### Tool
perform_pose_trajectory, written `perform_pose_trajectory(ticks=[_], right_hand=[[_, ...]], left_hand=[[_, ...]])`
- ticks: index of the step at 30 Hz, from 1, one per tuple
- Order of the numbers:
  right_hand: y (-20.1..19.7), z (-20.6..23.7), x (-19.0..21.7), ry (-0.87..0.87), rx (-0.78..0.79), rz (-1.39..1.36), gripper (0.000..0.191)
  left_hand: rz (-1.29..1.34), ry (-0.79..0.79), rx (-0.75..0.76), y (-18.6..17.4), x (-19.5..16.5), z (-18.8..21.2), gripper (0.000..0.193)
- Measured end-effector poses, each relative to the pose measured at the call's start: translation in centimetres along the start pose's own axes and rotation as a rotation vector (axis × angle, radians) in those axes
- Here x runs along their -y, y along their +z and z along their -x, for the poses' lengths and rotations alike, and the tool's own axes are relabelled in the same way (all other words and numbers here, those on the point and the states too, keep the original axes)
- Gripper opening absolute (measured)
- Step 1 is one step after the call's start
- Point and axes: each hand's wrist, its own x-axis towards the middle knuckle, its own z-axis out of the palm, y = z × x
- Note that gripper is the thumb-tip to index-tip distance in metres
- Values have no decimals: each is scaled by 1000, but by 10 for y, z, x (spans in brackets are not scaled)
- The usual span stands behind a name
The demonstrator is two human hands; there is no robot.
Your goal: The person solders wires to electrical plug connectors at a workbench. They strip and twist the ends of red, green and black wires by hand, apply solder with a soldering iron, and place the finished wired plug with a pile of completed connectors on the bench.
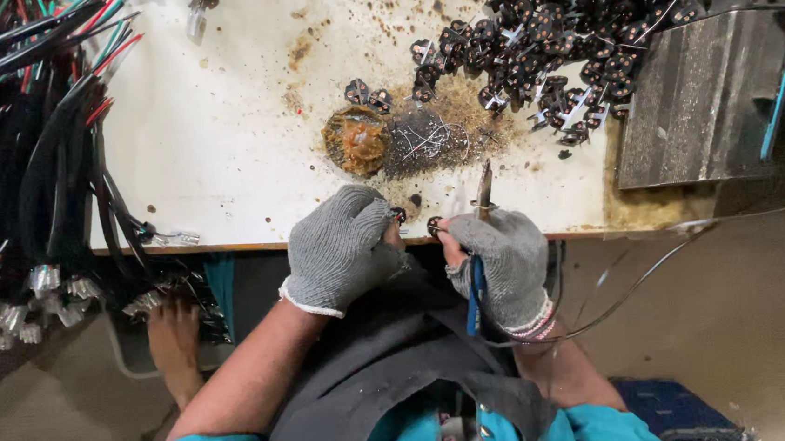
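**Soldering iron held at the table's near edge**

Soldering iron (483, 195) stands nearly upright in the gloved right hand (500, 263), which is closed around its blue handle, tip pointing away from the person. Just left of it, the gloved left hand (339, 248) is curled shut, pinching a small black connector part (399, 215) at its fingertips; a second small part (434, 226) sits between the two hands, touching the right thumb.

Both hands rest at the near edge of the white, stained table (228, 149). Straight beyond them lies a brown resin lump (355, 140) beside a dark patch of solder scraps (428, 138). Farther off, beyond the right hand, a heap of black connector parts (564, 30) crowds the tabletop. To the right of that hand a grey metal block (696, 99) bounds the work area. Well to the left of the left hand, bundles of black cables (23, 156) hang over the table's side. The barest tabletop lies beyond the left hand. A thin wire (640, 276) trails rightward from the right wrist.
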Motion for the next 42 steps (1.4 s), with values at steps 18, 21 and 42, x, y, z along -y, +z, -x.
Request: perform_pose_trajectory(ticks=[18, 21, 42], right_hand=[[19, -31, -5, 29, -61, 47, 26], [10, -36, -3, -120, -90, 52, 30], [28, -21, -3, -409, -70, 62, 20]], left_hand=[[40, 45, 4, -3, 3, 4, 16], [2, 16, 6, -3, 3, 4, 12], [42, 55, 63, 0, 15, 11, 20]])
